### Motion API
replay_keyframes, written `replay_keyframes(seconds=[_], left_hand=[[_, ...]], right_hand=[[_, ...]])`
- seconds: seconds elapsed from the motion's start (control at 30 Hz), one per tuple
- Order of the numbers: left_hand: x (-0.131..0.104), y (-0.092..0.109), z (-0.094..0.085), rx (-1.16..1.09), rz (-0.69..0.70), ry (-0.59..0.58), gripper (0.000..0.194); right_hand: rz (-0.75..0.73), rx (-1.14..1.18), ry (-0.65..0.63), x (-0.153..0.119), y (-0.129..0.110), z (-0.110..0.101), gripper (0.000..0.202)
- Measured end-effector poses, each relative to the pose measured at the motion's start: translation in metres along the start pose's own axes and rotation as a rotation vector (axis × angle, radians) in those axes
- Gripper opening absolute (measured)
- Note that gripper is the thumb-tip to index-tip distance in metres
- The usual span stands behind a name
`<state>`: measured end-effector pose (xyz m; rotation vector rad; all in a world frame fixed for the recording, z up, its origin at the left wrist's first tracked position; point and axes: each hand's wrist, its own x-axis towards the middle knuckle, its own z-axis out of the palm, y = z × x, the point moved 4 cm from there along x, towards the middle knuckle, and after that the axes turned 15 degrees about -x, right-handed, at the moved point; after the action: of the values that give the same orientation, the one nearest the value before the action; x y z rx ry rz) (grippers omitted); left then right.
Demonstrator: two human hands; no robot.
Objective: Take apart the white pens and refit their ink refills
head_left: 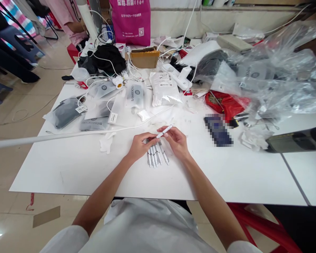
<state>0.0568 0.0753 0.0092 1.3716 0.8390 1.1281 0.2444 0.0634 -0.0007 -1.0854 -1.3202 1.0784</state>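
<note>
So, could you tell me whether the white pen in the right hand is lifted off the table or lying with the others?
Lifted: the right hand holds the white pen tilted above the row of pens lying flat.
</note>
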Motion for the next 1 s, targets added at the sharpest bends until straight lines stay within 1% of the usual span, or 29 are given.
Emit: replay_keyframes(seconds=[0.07, 0.13, 0.27, 0.33, 0.4, 0.53, 0.57, 0.63, 0.73, 0.83, 0.93, 1.0], left_hand=[[0.001, -0.002, -0.001, -0.033, -0.05, -0.009, 0.031], [0.001, -0.001, -0.001, -0.026, -0.048, -0.008, 0.033], [0.0, 0.005, 0.0, 0.074, 0.083, 0.052, 0.034], [0.0, 0.007, 0.0, 0.101, 0.1, 0.057, 0.034], [0.001, 0.007, -0.001, 0.115, 0.068, 0.036, 0.037], [0.004, 0.006, -0.008, 0.108, -0.005, -0.026, 0.032], [0.005, 0.006, -0.009, 0.095, -0.01, -0.02, 0.032], [0.006, 0.005, -0.012, 0.068, 0.0, 0.029, 0.028], [0.005, 0.005, -0.013, 0.047, 0.051, 0.105, 0.026], [0.003, 0.008, -0.01, 0.044, 0.107, 0.101, 0.025], [0.003, 0.011, -0.009, 0.064, 0.109, 0.076, 0.029], [0.005, 0.011, -0.013, 0.097, 0.083, 0.106, 0.032]], right_hand=[[0.013, 0.035, -0.02, -0.001, -0.002, 0.003, 0.028], [0.037, 0.041, -0.002, -0.002, -0.002, 0.005, 0.027], [0.079, 0.002, 0.108, -0.003, 0.003, 0.005, 0.036], [0.084, -0.008, 0.148, -0.002, 0.005, 0.004, 0.037], [0.079, 0.003, 0.173, 0.0, 0.007, 0.002, 0.035], [0.061, 0.055, 0.217, 0.004, 0.006, -0.004, 0.031], [0.053, 0.067, 0.213, 0.004, 0.005, -0.004, 0.031], [0.043, 0.089, 0.195, 0.004, 0.002, -0.003, 0.031], [0.068, 0.088, 0.186, 0.002, 0.001, -0.001, 0.034], [0.092, 0.093, 0.203, 0.003, 0.001, -0.001, 0.038], [0.102, 0.186, 0.234, 0.008, 0.0, -0.009, 0.04], [0.105, 0.244, 0.267, 0.012, -0.004, -0.022, 0.037]])
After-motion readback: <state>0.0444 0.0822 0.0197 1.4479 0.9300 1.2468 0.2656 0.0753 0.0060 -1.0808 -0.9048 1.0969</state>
